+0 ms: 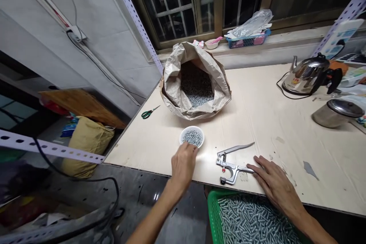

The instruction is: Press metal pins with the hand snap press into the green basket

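Observation:
My left hand (184,163) is at the near rim of a small white bowl (182,134) filled with small silvery metal pieces (193,137). Its fingers are curled together over that rim, and what they pinch is hidden. My right hand (276,181) rests on the table with fingers spread, fingertips at the lower handle of metal snap-fastener pliers (233,170). The pliers lie with their handles apart, a spring between them. Behind the bowl stands a large paper sack (174,95), its mouth folded back, with many similar metal pieces inside.
A green basket (212,213) of metal pieces sits below the table's front edge. Green-handled scissors (148,113) lie left of the sack. An electric kettle (309,74) and a lidded metal canister (336,113) stand at right. A blue basket (248,41) is on the windowsill.

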Available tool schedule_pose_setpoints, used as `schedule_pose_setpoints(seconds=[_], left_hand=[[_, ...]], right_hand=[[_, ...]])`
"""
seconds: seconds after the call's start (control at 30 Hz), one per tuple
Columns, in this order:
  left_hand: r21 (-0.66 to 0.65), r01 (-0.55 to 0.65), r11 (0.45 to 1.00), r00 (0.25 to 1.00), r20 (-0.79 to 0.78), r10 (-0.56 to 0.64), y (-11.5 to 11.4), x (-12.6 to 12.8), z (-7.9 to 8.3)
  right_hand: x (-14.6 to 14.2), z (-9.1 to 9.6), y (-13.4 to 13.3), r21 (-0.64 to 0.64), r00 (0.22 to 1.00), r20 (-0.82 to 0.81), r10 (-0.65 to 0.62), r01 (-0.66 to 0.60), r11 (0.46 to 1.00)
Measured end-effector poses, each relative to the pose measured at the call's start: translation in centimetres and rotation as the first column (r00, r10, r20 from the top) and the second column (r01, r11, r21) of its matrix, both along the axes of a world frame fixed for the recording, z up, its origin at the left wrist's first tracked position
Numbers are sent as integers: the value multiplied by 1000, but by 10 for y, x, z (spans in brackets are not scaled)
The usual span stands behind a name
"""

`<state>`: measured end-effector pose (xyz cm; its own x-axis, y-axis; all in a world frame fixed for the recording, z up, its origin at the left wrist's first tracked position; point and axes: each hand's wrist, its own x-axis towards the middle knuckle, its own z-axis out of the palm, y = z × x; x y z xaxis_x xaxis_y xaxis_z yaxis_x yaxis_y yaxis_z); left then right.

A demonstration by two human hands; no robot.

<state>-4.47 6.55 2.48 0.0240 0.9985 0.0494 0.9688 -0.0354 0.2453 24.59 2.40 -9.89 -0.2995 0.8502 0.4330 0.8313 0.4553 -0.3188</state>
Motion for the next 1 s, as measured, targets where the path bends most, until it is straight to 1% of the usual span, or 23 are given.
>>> schedule_pose_setpoints(seconds=[0.07,0.17,0.23,0.3,0.4,0.5,0.57,0.67,0.83,1.0], left_hand=[[-49,-75,996,993,-96,70,21,-15,2],[-160,-116,980,979,-183,86,40,-23,-5],[-206,-113,972,974,-217,67,47,-22,-10],[-223,-97,970,969,-246,40,52,-19,-12],[-258,-111,960,967,-249,45,58,-15,-9],[-314,-149,938,976,-198,89,63,-14,-3],[-311,-151,938,980,-173,100,64,-14,-2],[-268,-166,949,977,-178,120,66,-13,-4],[-226,-254,941,952,-233,201,74,-6,-12],[-253,-234,939,962,-199,186,84,-4,-14]], right_hand=[[-1,0,-1,6,1000,-9,5,-5,1000],[-2,-1,-1,22,1000,-22,-2,2,1000],[-3,-1,-1,36,1000,-28,-10,11,999],[-3,-2,-1,45,999,-33,-11,12,999],[-4,-2,-1,54,999,-38,-5,8,999],[-4,-3,0,73,999,-33,-5,7,997],[-4,-3,0,74,1000,-31,-6,9,997],[-5,-4,0,60,999,-38,-7,9,998],[-5,-5,0,39,1000,-29,-12,13,999],[-5,-6,0,38,1000,-24,-13,14,999]])
